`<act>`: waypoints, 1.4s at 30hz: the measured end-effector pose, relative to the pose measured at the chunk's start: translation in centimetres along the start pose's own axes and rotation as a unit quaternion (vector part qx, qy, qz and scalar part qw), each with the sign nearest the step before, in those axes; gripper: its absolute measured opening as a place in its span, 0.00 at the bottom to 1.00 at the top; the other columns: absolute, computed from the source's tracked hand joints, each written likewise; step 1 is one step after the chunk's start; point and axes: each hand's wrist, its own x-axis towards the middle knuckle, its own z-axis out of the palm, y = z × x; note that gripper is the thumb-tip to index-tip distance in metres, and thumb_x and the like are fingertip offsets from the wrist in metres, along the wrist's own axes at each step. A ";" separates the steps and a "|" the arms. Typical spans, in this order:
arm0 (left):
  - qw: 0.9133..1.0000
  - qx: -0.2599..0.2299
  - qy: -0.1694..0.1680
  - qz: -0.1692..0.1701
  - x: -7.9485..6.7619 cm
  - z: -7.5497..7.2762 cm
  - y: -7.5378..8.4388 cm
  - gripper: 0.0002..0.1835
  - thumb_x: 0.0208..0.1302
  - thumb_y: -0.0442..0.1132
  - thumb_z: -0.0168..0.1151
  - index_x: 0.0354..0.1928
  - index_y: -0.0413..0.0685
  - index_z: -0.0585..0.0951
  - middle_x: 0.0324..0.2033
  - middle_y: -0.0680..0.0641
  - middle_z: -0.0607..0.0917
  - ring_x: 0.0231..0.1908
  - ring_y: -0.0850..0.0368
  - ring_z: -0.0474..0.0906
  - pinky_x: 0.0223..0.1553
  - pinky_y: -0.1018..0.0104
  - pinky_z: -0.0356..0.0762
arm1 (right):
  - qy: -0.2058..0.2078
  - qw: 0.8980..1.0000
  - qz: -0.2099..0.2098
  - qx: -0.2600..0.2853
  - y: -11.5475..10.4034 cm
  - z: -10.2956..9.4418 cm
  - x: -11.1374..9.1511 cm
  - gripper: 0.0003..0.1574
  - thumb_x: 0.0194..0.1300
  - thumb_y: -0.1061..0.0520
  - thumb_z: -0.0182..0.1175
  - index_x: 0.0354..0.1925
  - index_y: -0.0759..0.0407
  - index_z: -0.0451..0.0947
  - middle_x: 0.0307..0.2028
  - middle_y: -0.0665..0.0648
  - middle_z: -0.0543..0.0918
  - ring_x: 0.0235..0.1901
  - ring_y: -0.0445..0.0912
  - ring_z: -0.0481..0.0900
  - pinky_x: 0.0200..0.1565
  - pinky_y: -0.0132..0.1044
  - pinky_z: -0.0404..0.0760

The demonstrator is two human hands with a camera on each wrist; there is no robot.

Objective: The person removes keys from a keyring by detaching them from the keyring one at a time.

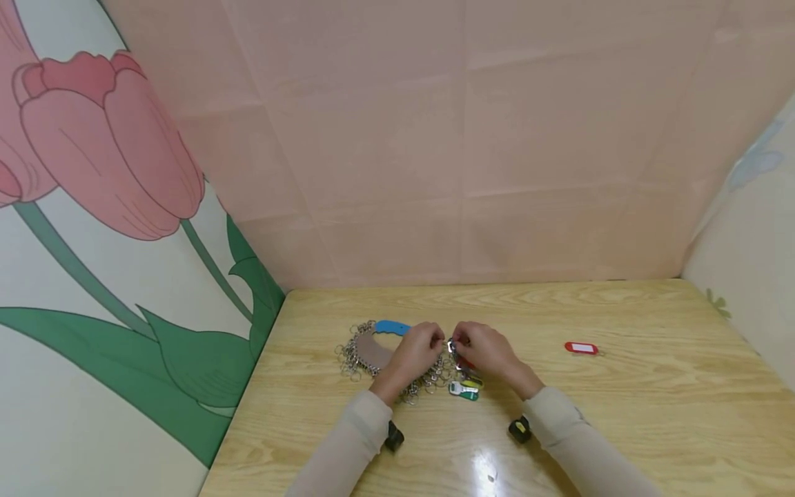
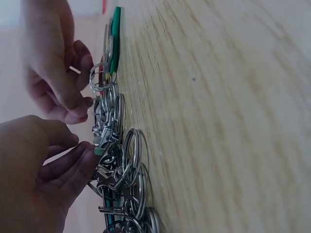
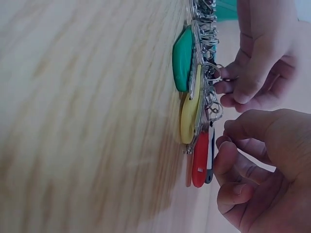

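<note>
A curved brown-and-blue plate (image 1: pixel 371 351) lies on the table, fringed with many metal rings and clips. My left hand (image 1: pixel 417 348) is over its right end, fingertips pinched at a small metal ring (image 3: pixel 212 71). Close beside it, my right hand (image 1: pixel 487 351) has its thumb and fingers bent near the linked rings (image 2: pixel 100 77). Whether the right fingertips hold anything is hidden. Below the hands lie a green key tag (image 3: pixel 182 58), a yellow key tag (image 3: pixel 191 114) and a red key tag (image 3: pixel 199 160). A white-and-dark tag (image 3: pixel 210 155) leans beside the red one.
A separate red key tag with a white label (image 1: pixel 581 348) lies on the wooden table (image 1: pixel 658 407) to the right. Small black devices (image 1: pixel 520 429) sit by the sleeves. A pinkish sheet (image 1: pixel 459 172) stands behind the table, and a tulip-painted wall (image 1: pixel 112 145) to the left.
</note>
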 end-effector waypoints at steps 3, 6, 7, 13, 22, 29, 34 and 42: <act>1.000 0.019 -0.005 -0.003 0.0 0.1 0.0 0.05 0.76 0.35 0.63 0.46 0.46 0.87 0.41 0.50 0.86 0.39 0.62 0.81 0.40 0.73 0.80 | 0.003 1.000 -0.003 -0.008 -0.1 0.1 0.2 0.02 0.71 0.61 0.66 0.39 0.58 0.84 0.33 0.51 0.87 0.29 0.40 0.79 0.33 0.40 0.79; 0.999 0.039 -0.006 0.001 0.0 0.1 0.1 0.04 0.76 0.35 0.64 0.44 0.47 0.87 0.39 0.50 0.85 0.37 0.61 0.81 0.38 0.72 0.79 | 0.002 1.000 -0.004 -0.014 -0.1 0.2 0.4 0.03 0.71 0.59 0.68 0.38 0.58 0.83 0.33 0.50 0.87 0.29 0.40 0.79 0.33 0.41 0.79; 0.999 0.048 -0.005 0.003 0.1 0.2 0.1 0.03 0.75 0.35 0.65 0.43 0.47 0.87 0.38 0.51 0.85 0.36 0.61 0.80 0.38 0.72 0.79 | 0.001 1.000 -0.005 -0.017 -0.2 0.3 0.5 0.04 0.70 0.58 0.68 0.38 0.57 0.83 0.34 0.50 0.87 0.30 0.40 0.79 0.33 0.41 0.79; 0.997 0.081 -0.011 -0.002 0.0 0.4 0.1 0.02 0.74 0.38 0.68 0.41 0.49 0.88 0.37 0.52 0.85 0.35 0.62 0.80 0.36 0.72 0.78 | -0.003 0.999 -0.019 -0.039 -0.3 0.8 0.8 0.03 0.70 0.59 0.68 0.42 0.55 0.87 0.36 0.51 0.88 0.34 0.43 0.82 0.37 0.45 0.83; 0.995 0.094 -0.013 -0.007 0.0 0.7 0.1 0.04 0.74 0.42 0.69 0.43 0.50 0.89 0.39 0.52 0.86 0.38 0.61 0.81 0.38 0.69 0.81 | -0.004 0.998 -0.041 -0.056 -0.3 1.1 0.8 0.08 0.67 0.62 0.69 0.45 0.55 0.89 0.37 0.52 0.87 0.34 0.44 0.83 0.35 0.45 0.84; 0.996 0.087 -0.020 -0.008 -0.2 0.4 0.2 0.06 0.75 0.43 0.69 0.45 0.51 0.89 0.41 0.50 0.86 0.38 0.59 0.81 0.37 0.67 0.81 | -0.005 0.998 -0.037 -0.056 -0.5 1.0 0.8 0.09 0.64 0.63 0.71 0.43 0.54 0.89 0.35 0.51 0.85 0.33 0.43 0.80 0.33 0.43 0.81; 0.996 0.087 -0.021 -0.009 -0.3 0.4 0.3 0.06 0.75 0.44 0.68 0.44 0.51 0.89 0.41 0.50 0.86 0.38 0.59 0.81 0.36 0.68 0.80 | 0.000 0.997 -0.044 -0.071 -0.5 1.1 0.8 0.07 0.66 0.63 0.71 0.42 0.55 0.89 0.36 0.51 0.85 0.33 0.43 0.81 0.34 0.44 0.83; 0.995 0.096 -0.009 -0.006 -0.2 0.5 0.1 0.05 0.75 0.40 0.66 0.42 0.52 0.90 0.38 0.52 0.85 0.36 0.60 0.81 0.35 0.69 0.80 | 0.004 0.996 -0.041 -0.080 -0.5 1.4 0.9 0.01 0.70 0.59 0.71 0.39 0.55 0.88 0.35 0.50 0.83 0.31 0.41 0.78 0.32 0.42 0.81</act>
